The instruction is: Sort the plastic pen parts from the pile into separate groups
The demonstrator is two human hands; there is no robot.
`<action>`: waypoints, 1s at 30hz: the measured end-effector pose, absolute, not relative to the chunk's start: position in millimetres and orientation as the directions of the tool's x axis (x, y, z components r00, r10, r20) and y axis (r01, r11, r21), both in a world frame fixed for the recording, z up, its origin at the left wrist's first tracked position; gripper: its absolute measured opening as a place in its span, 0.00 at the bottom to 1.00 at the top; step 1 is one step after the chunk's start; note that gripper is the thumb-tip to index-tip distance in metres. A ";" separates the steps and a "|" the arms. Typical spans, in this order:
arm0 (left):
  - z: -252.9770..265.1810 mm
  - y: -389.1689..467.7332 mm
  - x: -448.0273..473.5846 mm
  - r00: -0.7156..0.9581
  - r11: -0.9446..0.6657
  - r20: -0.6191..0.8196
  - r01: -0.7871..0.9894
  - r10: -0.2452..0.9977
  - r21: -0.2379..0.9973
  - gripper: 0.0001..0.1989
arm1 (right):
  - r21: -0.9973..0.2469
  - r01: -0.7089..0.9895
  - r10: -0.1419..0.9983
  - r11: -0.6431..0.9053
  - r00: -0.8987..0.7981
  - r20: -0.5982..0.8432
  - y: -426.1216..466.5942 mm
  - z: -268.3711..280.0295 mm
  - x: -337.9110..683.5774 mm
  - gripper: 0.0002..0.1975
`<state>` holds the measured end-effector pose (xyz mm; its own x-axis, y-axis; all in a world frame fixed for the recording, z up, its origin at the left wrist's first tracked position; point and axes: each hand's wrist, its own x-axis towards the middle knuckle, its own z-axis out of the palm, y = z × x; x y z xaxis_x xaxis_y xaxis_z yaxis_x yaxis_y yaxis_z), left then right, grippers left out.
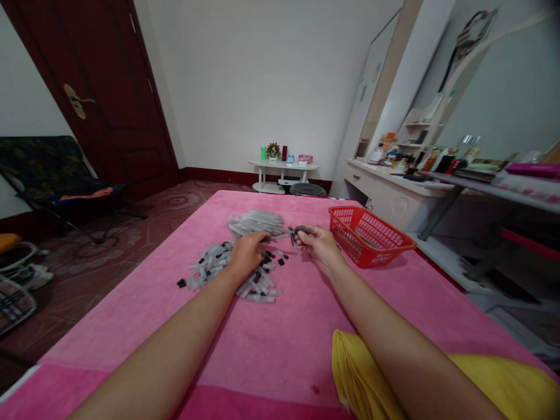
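Note:
My left hand is closed, its fingertips pinching a thin translucent plastic tube that points to the right. The tube's far end meets my right hand, which is closed on a small dark piece whose exact kind I cannot make out. Beneath and around my left hand lies a heap of short clear plastic caps, mixed with small black pieces. Just beyond it, long translucent tubes are stacked side by side.
A red plastic basket stands right of my right hand on the pink cloth. Yellow fabric lies under my right forearm. Behind the table are a low white stand and a dark round object. A folding chair is at left.

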<state>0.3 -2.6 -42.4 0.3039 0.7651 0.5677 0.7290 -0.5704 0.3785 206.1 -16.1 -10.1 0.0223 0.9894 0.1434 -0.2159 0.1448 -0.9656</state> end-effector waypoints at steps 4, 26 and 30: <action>-41.6 -3.2 0.6 0.305 -0.562 0.554 0.735 0.774 0.380 0.15 | -0.960 -0.267 0.996 0.082 -0.002 0.086 -16.8 -9.1 205.8 0.11; -41.7 -3.5 0.8 0.302 -0.573 0.567 0.720 0.766 0.391 0.15 | -0.965 -0.252 0.997 -0.075 -0.009 -0.075 -21.4 -8.8 208.4 0.06; -43.7 -2.0 0.5 0.303 -0.573 0.567 0.722 0.766 0.389 0.16 | -0.987 -0.157 0.998 0.022 -0.060 0.031 -22.3 -7.3 206.5 0.11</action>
<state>0.5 -2.0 -43.7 0.3030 0.7663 0.5665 0.7218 -0.5727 0.3887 206.5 -22.3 -7.3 -0.0601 0.9977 0.0313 -0.1565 0.0216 -0.9874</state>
